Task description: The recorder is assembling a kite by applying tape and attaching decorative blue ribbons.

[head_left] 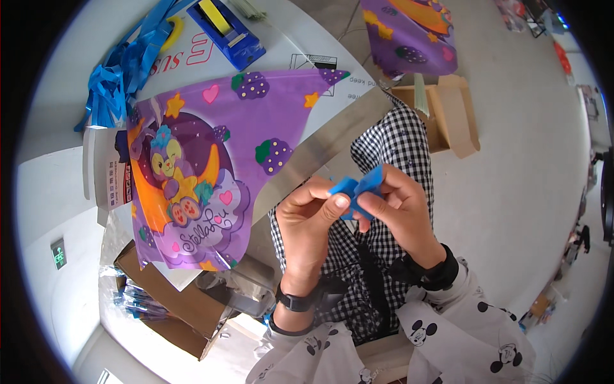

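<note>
Over my lap, my left hand (307,217) and my right hand (405,208) meet around a short strip of blue ribbon-like material (368,182). The fingers of both hands are closed on it, and the strip looks folded or looped between them. My fingertips hide part of it. To the left of my hands lies a purple sheet (272,115) printed with a cartoon rabbit, stars, hearts and berries. It is roughly triangular, thin and glossy, and neither hand touches it.
The sheet rests on a white printed board (281,48). A blue tape dispenser (240,51) and a bundle of blue strips (114,86) lie at its far side. Another purple sheet (409,38) hangs beyond an open cardboard box (457,112). A second box (169,307) stands lower left.
</note>
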A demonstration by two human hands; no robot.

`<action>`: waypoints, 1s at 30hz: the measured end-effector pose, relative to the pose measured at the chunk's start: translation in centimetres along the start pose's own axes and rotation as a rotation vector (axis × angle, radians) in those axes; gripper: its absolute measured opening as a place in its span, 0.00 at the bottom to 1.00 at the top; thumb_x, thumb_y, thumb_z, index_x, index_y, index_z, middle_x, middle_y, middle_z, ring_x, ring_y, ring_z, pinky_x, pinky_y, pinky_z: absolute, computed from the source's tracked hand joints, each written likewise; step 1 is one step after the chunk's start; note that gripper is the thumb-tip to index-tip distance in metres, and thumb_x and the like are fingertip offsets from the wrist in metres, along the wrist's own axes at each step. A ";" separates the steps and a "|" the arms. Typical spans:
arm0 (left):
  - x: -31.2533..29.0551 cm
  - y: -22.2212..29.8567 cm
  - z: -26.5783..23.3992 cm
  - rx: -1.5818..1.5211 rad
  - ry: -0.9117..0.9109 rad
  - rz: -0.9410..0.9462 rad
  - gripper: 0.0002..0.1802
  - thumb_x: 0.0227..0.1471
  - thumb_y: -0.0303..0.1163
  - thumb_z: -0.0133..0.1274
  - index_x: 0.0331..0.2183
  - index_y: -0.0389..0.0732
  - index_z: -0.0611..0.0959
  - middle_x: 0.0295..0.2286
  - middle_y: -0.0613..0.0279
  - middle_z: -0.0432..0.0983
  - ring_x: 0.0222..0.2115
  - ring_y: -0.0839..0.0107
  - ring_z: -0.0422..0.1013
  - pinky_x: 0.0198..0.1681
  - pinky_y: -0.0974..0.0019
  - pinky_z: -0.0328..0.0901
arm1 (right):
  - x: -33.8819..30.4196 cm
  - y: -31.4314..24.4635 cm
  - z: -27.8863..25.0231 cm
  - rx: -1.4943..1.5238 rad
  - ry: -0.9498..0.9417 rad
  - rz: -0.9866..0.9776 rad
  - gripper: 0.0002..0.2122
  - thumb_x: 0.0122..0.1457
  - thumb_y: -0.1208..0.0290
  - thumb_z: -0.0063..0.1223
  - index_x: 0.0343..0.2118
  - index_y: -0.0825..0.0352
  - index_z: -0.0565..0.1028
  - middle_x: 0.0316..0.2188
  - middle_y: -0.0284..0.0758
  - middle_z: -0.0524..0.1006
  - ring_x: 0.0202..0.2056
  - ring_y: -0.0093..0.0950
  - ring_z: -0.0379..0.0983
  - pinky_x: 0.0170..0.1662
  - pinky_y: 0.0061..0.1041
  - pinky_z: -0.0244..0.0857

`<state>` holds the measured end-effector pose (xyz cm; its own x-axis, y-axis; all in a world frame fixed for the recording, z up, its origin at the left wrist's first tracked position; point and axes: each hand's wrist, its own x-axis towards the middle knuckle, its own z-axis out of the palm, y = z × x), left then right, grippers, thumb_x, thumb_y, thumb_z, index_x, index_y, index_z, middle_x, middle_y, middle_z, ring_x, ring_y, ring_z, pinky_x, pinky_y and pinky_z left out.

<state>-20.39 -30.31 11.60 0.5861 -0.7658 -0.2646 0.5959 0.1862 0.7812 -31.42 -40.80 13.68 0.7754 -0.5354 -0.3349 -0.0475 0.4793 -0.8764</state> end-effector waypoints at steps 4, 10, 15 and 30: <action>-0.3 0.3 0.0 -0.075 0.083 -0.101 0.03 0.53 0.25 0.54 0.30 0.35 0.80 0.28 0.63 0.76 0.25 0.75 0.71 0.30 0.71 0.67 | 0.0 0.0 0.0 0.093 -0.014 -0.004 0.09 0.60 0.76 0.52 0.42 0.71 0.71 0.30 0.33 0.74 0.26 0.17 0.69 0.25 0.14 0.66; -0.4 1.2 -0.4 -0.027 0.067 -0.072 0.07 0.55 0.26 0.50 0.35 0.34 0.79 0.29 0.60 0.77 0.23 0.74 0.72 0.27 0.73 0.69 | -1.0 -0.2 -0.5 -0.042 -0.052 0.001 0.08 0.60 0.75 0.53 0.40 0.71 0.71 0.30 0.32 0.74 0.26 0.16 0.71 0.24 0.14 0.66; -0.5 2.6 -0.6 0.035 -0.002 -0.084 0.07 0.53 0.24 0.52 0.34 0.31 0.80 0.26 0.61 0.76 0.24 0.76 0.71 0.28 0.74 0.66 | -1.7 -0.7 -1.3 -0.041 -0.093 0.023 0.07 0.60 0.74 0.53 0.38 0.71 0.70 0.30 0.33 0.74 0.26 0.16 0.72 0.24 0.14 0.66; -0.8 3.7 -0.3 0.097 -0.174 -0.128 0.16 0.50 0.20 0.57 0.43 0.32 0.76 0.29 0.60 0.77 0.26 0.79 0.72 0.27 0.78 0.67 | -2.9 -0.9 -1.5 -0.041 -0.181 -0.076 0.10 0.59 0.79 0.52 0.43 0.71 0.70 0.33 0.35 0.75 0.27 0.18 0.72 0.27 0.15 0.66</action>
<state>-18.54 -28.82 14.56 0.4007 -0.8753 -0.2707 0.5994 0.0270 0.8000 -34.60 -40.71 14.94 0.8779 -0.4338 -0.2030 -0.0073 0.4117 -0.9113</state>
